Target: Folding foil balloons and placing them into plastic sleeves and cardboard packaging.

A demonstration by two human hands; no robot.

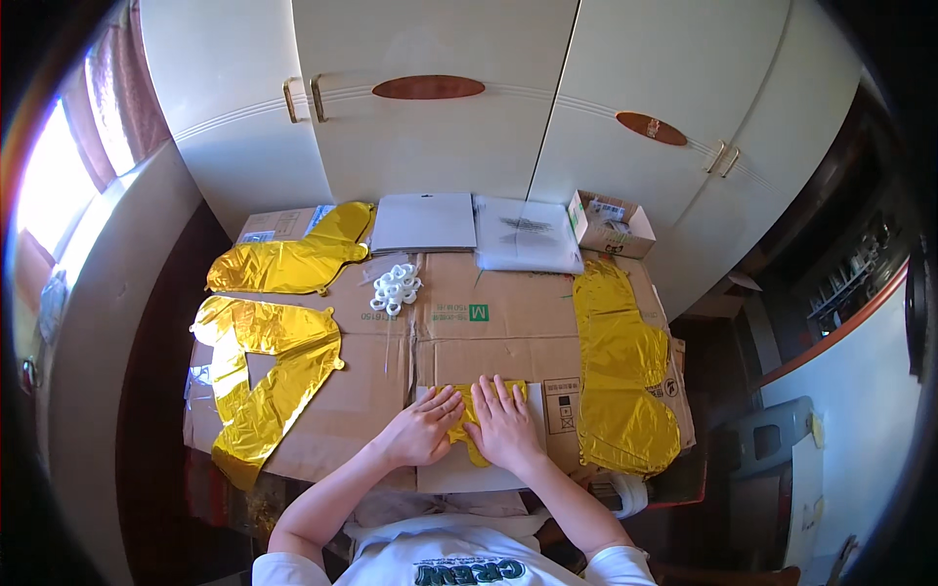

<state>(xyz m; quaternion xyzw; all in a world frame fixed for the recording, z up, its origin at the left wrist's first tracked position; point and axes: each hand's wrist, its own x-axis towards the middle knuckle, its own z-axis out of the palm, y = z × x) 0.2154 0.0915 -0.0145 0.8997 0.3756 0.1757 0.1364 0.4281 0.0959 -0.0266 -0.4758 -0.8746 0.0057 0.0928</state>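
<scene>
A small folded piece of gold foil balloon (473,452) lies on a white sheet of card (449,477) at the near edge of the table. My left hand (424,430) presses flat on its left side, the fingers stretched out and pointing to the right. On its right side lies my right hand (502,428), palm down with fingers spread away from me. Both hands cover much of the foil, so its full outline is hidden. Neither hand is gripping it.
Flat gold foil balloons lie at the far left (283,265), near left (293,335) and right (625,371) on flattened cardboard (498,356). White rings (396,289) sit mid-table. Behind are white cards (424,223), clear plastic bags (528,234) and an open box (625,244).
</scene>
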